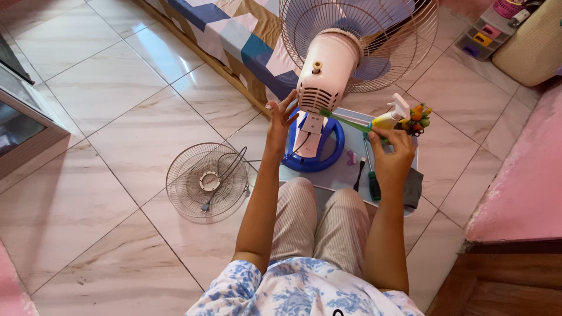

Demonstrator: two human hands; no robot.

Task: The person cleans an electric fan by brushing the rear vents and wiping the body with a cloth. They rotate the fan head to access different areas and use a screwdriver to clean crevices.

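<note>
With the front grille (206,182) already off on the floor at nine o'clock of the blue base (316,153), her left hand (280,120) rests open against the fan's motor housing (324,73) while her right hand (391,153) grips a green-handled tool (345,122) poking at it, rear cage (374,35) and blades still mounted.

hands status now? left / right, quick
Left hand: open, fingers spread against the motor housing of the pink fan.
Right hand: closed around a green-handled tool, its tip at the fan's rear.
</note>
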